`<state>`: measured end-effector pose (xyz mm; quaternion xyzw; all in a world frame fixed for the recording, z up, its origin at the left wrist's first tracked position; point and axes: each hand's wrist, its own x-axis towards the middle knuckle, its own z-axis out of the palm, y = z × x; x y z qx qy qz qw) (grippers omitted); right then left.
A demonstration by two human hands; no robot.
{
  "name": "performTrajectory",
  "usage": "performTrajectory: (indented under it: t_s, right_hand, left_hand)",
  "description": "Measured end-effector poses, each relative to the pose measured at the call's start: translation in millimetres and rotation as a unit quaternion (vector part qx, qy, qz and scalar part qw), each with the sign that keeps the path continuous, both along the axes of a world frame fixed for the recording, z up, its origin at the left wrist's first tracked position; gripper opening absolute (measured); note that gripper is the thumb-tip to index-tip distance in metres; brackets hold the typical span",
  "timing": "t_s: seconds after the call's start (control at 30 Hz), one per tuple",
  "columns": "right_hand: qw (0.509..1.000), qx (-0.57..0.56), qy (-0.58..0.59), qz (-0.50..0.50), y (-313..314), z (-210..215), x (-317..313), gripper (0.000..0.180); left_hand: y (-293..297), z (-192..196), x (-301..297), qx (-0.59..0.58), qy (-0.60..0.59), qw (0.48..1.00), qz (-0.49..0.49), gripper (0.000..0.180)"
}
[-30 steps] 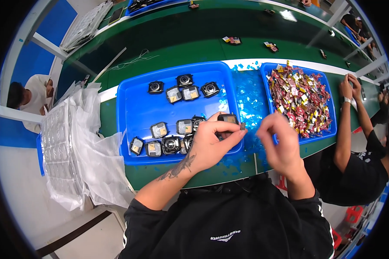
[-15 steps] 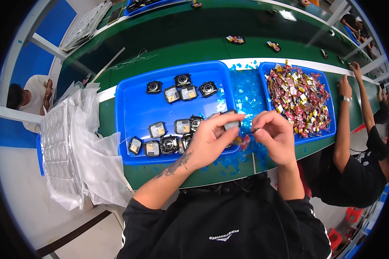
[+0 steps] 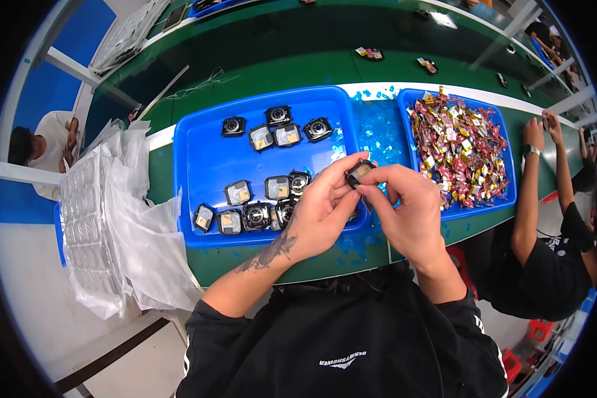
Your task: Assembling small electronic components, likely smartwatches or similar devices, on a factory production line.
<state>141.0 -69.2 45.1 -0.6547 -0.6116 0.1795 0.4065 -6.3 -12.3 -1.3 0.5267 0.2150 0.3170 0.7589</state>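
Observation:
My left hand [image 3: 325, 209] holds a black smartwatch case [image 3: 358, 171] between thumb and fingers, tilted up above the right edge of a blue tray [image 3: 239, 159]. The thumb and forefinger of my right hand [image 3: 408, 209] are pinched together at the near right edge of the same case. Whether they also hold a small part is hidden. Several more smartwatch cases lie in the tray, some with a round sensor back [image 3: 255, 215] up, others open with a grey block [image 3: 237, 192] showing.
A second blue tray [image 3: 511, 192] on the right is heaped with small pink and yellow parts [image 3: 458, 152]. Blue film scraps [image 3: 378, 126] lie between the trays. Stacked clear plastic trays [image 3: 89, 225] stand at left. Co-workers' arms [image 3: 530, 179] reach in at right; parts lie on the far green belt [image 3: 298, 60].
My right hand has moved left and closed in on the smartwatch case in my left hand. The case has turned. A pink, blurred piece below the hands is no longer visible.

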Motion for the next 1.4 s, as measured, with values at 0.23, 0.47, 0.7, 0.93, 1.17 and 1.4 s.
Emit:
performTrajectory:
  t_s: [0.23,0.47,0.7,0.93,1.17,1.4]
  right_hand:
    - [0.998,0.047,-0.03,0.014,4,-5,-1,0.009]
    - [0.998,0.051,-0.03,0.001,7,-8,0,0.012]
    - [0.995,-0.046,0.087,0.02,13,-11,12,0.027]
    - [0.974,-0.04,0.219,0.028,-18,-10,22,0.017]
    - [0.923,-0.08,0.373,0.047,-18,-25,29,0.012]
    - [0.897,-0.095,0.427,0.066,-19,-17,28,0.011]
  left_hand:
    - [0,-2,0,0.013,0.0,1.0,0.003,0.051]
    - [-4,1,0,0.011,0.028,1.0,-0.007,0.051]
    - [-5,2,2,0.02,-0.007,1.0,0.019,0.051]
    - [1,6,2,-0.046,-0.065,0.995,0.067,0.047]
    - [1,-5,-3,0.19,0.055,0.977,0.084,0.033]
    - [0,2,-1,0.388,0.162,0.897,0.133,0.031]
